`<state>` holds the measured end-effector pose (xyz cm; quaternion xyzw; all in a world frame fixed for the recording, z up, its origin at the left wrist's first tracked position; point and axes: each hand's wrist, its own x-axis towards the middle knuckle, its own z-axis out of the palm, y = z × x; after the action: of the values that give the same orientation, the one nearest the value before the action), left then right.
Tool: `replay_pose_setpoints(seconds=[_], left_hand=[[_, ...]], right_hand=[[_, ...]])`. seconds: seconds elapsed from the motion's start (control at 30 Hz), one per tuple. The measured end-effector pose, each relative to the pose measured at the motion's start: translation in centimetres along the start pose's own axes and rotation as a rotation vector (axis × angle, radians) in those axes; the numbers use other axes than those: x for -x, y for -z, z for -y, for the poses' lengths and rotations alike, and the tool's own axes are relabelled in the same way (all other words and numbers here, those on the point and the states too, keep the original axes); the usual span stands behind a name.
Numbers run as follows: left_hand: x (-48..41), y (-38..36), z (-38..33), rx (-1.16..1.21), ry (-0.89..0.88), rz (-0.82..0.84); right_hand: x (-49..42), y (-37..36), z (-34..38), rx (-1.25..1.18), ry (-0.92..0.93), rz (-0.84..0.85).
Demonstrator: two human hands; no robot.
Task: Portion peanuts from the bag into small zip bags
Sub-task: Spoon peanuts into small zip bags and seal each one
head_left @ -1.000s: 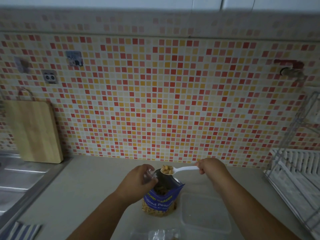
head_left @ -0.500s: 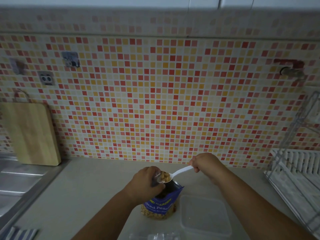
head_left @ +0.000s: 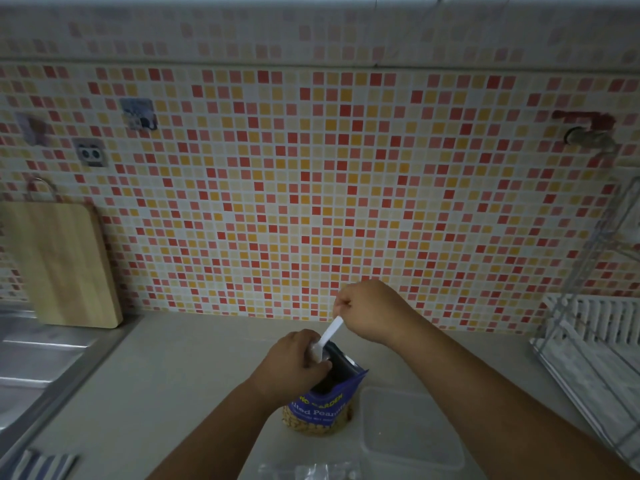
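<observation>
A blue bag of salted peanuts (head_left: 322,410) stands open on the counter, with peanuts showing through its clear bottom. My left hand (head_left: 294,365) is at the bag's mouth and pinches a small clear zip bag (head_left: 316,351) there. My right hand (head_left: 370,311) grips the handle of a white plastic spoon (head_left: 330,332). The spoon is tilted steeply down, and its bowl is inside the small zip bag. The spoon's load is hidden by my left hand's fingers.
A clear plastic container (head_left: 408,434) sits to the right of the peanut bag. More clear zip bags (head_left: 311,472) lie at the bottom edge. A wire dish rack (head_left: 595,341) stands at right. At left are a cutting board (head_left: 59,265), a steel sink (head_left: 31,355) and a striped cloth (head_left: 41,464).
My right hand carried the spoonful of peanuts left and tipped the spoon from level to steeply down into the small zip bag. My left hand stayed at the peanut bag's mouth.
</observation>
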<state>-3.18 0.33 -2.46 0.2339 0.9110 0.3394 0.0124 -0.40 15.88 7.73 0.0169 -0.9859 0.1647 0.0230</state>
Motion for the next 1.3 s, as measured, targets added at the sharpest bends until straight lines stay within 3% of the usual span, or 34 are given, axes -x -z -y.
replay_pose_setpoints(seconds=[0.13,0.27,0.3,0.37,0.47,0.57,0.63,0.73,0.83,1.0,1.17,1.3], left_hand=[[0.5,0.4,0.2,0.165,0.016,-0.069],[1.2,1.2,0.3,0.358,0.071,-0.134],[1.4,1.4,0.2,0.437,0.099,-0.152],[2.0,1.8,0.0,0.715,0.16,-0.183],[2.9,2.4,0.0,1.228,0.198,-0.135],[3.9,2.8,-0.2,1.529,0.192,-0.022],[4.7,2.8,-0.5,1.658,0.159,0.066],[5.7,2.4,-1.1,1.701,0.144,0.131],[6.6,1.8,-1.7,1.698,0.166,0.197],[7.6,1.5,-2.7,1.606,0.183,0.265],[8.9,0.8,-1.9,1.228,0.203,0.205],[10.0,-0.2,-1.3,1.193,0.272,0.274]], right_hand=[[1.9,2.2,1.8,0.28,0.298,-0.229],[3.2,2.7,1.0,0.373,0.261,-0.533],[3.4,2.1,0.7,0.325,0.196,-0.527],[3.6,-0.3,0.0,0.237,0.048,-0.359],[4.2,-4.9,-0.5,0.29,0.008,-0.102],[4.8,-7.4,-1.0,0.237,-0.013,-0.057],[4.9,-7.6,-0.9,0.169,-0.028,-0.14],[5.6,-6.5,0.6,-0.317,-0.096,-0.248],[6.9,-5.7,2.7,-0.808,-0.138,-0.079],[8.2,-6.6,3.7,-0.927,-0.246,-0.062],[9.4,-7.8,2.9,-0.823,-0.289,-0.14],[10.3,-9.6,2.2,-0.96,-0.308,-0.068]])
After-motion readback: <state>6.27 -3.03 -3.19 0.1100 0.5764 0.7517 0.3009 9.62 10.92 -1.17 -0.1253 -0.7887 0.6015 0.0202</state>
